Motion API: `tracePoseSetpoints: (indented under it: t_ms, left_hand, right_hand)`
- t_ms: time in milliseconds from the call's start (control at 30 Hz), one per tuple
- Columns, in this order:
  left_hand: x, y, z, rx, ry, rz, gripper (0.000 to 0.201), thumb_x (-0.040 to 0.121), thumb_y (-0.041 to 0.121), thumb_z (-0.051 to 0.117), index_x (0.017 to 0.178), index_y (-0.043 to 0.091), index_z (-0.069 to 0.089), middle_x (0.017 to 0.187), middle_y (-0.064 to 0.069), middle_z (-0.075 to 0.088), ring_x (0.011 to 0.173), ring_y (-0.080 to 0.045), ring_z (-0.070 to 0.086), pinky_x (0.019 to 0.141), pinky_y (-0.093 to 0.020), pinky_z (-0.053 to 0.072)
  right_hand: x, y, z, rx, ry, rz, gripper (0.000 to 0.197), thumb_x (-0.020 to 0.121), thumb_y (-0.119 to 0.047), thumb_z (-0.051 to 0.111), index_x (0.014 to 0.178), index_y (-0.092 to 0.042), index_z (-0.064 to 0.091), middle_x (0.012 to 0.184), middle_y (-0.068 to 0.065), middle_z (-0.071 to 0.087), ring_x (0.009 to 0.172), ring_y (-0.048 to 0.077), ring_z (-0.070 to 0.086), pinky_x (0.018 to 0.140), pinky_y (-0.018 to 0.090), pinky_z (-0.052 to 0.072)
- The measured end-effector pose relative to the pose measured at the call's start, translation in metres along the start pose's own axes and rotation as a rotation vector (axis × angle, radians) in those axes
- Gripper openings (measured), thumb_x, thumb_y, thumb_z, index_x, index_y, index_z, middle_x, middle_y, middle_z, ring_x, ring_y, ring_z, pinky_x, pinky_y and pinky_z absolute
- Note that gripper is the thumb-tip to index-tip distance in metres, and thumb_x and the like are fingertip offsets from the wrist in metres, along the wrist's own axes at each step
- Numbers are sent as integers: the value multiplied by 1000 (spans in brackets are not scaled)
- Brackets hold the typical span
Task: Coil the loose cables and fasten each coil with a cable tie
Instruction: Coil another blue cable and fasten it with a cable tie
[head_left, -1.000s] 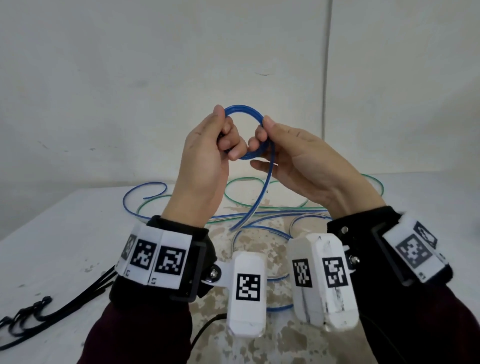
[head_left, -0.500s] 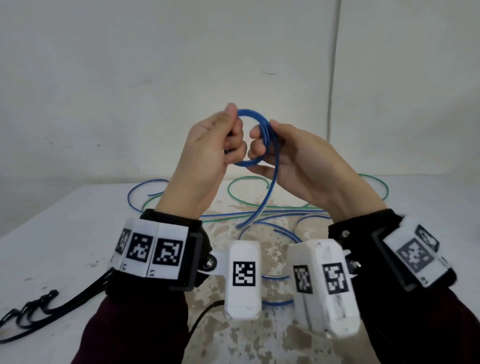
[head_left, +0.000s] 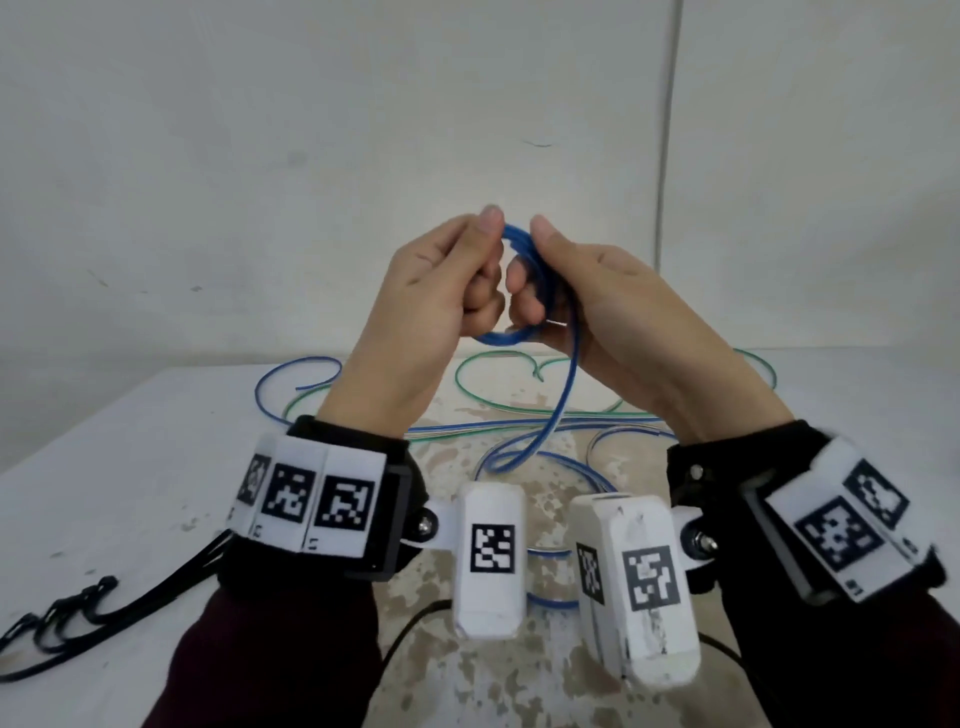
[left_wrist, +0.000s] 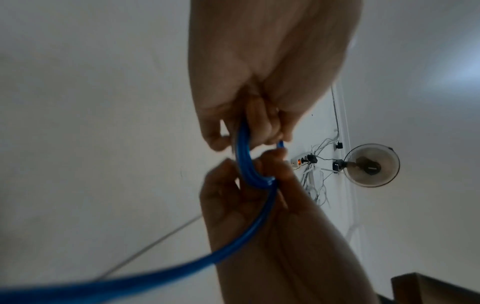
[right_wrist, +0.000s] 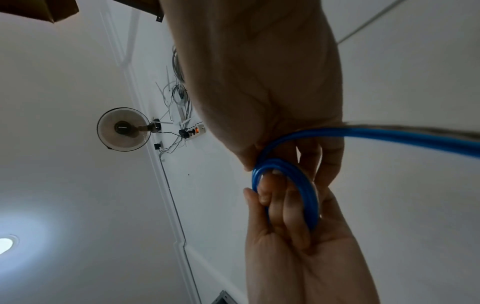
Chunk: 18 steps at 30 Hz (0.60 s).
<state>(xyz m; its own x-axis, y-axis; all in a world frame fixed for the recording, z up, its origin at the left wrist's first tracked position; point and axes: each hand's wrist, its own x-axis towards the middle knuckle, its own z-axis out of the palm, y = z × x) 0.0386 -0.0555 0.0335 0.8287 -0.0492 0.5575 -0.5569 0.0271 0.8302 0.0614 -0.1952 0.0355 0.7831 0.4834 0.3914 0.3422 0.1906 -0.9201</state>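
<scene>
I hold a small coil of blue cable (head_left: 501, 339) in the air above the table (head_left: 130, 467), between both hands. My left hand (head_left: 491, 260) pinches its left side, thumb on top and fingers curled inside the loop. The fingers of my right hand (head_left: 530, 270) are curled round the right side. A loose blue tail (head_left: 566, 395) drops from the right hand to the table. The left wrist view shows the coil (left_wrist: 244, 162) between my left hand (left_wrist: 249, 127) above and right hand (left_wrist: 259, 170) below. In the right wrist view the coil (right_wrist: 306, 185) circles the left hand's fingers (right_wrist: 275, 197).
Loose green cable (head_left: 483, 358) and more blue cable (head_left: 291, 376) curve across the far part of the table. Black cable ties (head_left: 78, 605) lie at the left front edge. A plain wall rises just behind the table.
The right hand has laid more cable onto the loop, which now shows several strands. Both thumbs have closed in, so the coil looks narrower.
</scene>
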Motion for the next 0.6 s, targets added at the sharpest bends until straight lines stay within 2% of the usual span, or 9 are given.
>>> tracePoseSetpoints:
  t_ms: [67,133,200,267,300,367,500,533,600]
  left_hand:
    - [0,3,4,-34,69,12,37,100,27,45,66,13,39,48,5,25,54,-43,19,63,-41,14]
    - [0,5,4,-24,67,-29,38,99,26,46,65,12,39,45,7,23,48,-28,17,58,-34,15]
    - [0,9,0,16,-40,-122,39,99,26,43,63,10,40,41,6,26,38,-17,24,48,-24,24]
    - [-2,10,-5,68,-182,-219,41,100,27,39,64,7,42,40,5,32,37,-18,37,46,-21,39]
    - [-3,10,-7,79,-228,-247,41,100,27,38,64,8,42,41,4,32,39,-17,38,48,-20,40]
    - [-5,10,-10,109,-243,-234,40,100,27,37,64,10,39,48,2,26,44,-15,30,48,-18,33]
    - [-3,7,-4,134,-103,-66,42,103,24,37,63,10,37,62,-10,16,49,-14,16,51,-26,16]
    - [-3,6,-3,105,-63,-42,42,103,23,37,62,12,35,63,-9,16,48,-13,16,52,-28,15]
    - [-2,5,0,49,-3,-25,41,103,23,37,63,15,30,54,2,20,47,-13,17,52,-28,15]
  right_hand:
    - [-1,-4,0,15,-14,-10,43,104,-31,31,78,-10,59,60,1,53,62,11,55,72,25,51]
    - [-3,-6,-2,15,-25,-6,42,104,-29,30,76,-11,55,55,-2,47,61,12,50,69,23,49]
    - [-3,-5,-3,-32,-28,13,41,104,-29,32,71,-13,49,50,-6,35,56,13,40,64,21,41]
    - [-4,-2,-4,-143,-37,36,42,103,-30,34,66,-14,46,49,-7,30,53,13,34,60,21,34]
    - [-4,-1,-3,-181,-43,49,43,103,-30,35,65,-15,46,49,-7,30,52,13,33,59,21,34]
    - [-4,1,-2,-197,-47,71,43,103,-30,35,66,-14,49,49,-8,32,51,12,34,59,21,35]
    - [-2,-2,-2,-120,-4,53,40,104,-28,33,76,-12,56,57,-1,45,54,11,46,67,28,46]
    - [-2,-3,-3,-116,2,39,40,104,-28,33,78,-12,58,59,0,51,57,12,51,70,31,50]
    - [-3,-5,-5,-112,2,30,41,103,-30,34,79,-10,61,62,2,60,64,13,60,77,32,54]
